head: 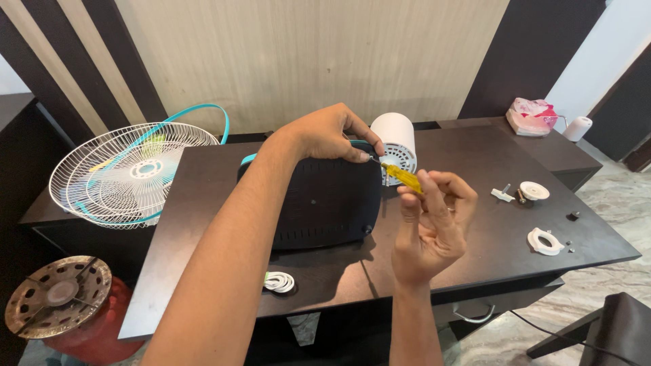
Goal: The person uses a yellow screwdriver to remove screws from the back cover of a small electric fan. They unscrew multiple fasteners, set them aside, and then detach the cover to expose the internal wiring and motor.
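Standing at the dark brown wooden desk [475,163], I note the person's right hand [434,224] raised above the desk front, fingers curled up and closed lightly about the translucent yellow plastic handle of a small screwdriver [401,176]; thumb and fingertips pinch the handle, with no other item in that hand. The screwdriver's long axis runs from the right fingers toward ten o'clock, its thin metal tip ending at the upper right corner of the black rounded plastic fan base [319,200], which lies on the desk with its ribbed underside showing. The left hand [329,132] reaches across from seven o'clock and rests on that same upper edge, fingers bent down and pressing the housing, fingertips just beside the tool tip; it steadies the base rather than enclosing it. Whether the tip is seated in a screw head cannot be told, as the point of contact is too small. The right hand is the nearer one to the tool; the left is the nearer one to the base. At one o'clock from the base stands a white cylindrical motor housing [397,142], touching or just behind it. At nine o'clock a white wire fan guard with a teal rim [129,173] lies over the desk's left end. At three o'clock lie small white plastic fittings [536,191], and a white ring piece [544,241] nearer the edge. A coiled white cord [279,281] lies at six o'clock.
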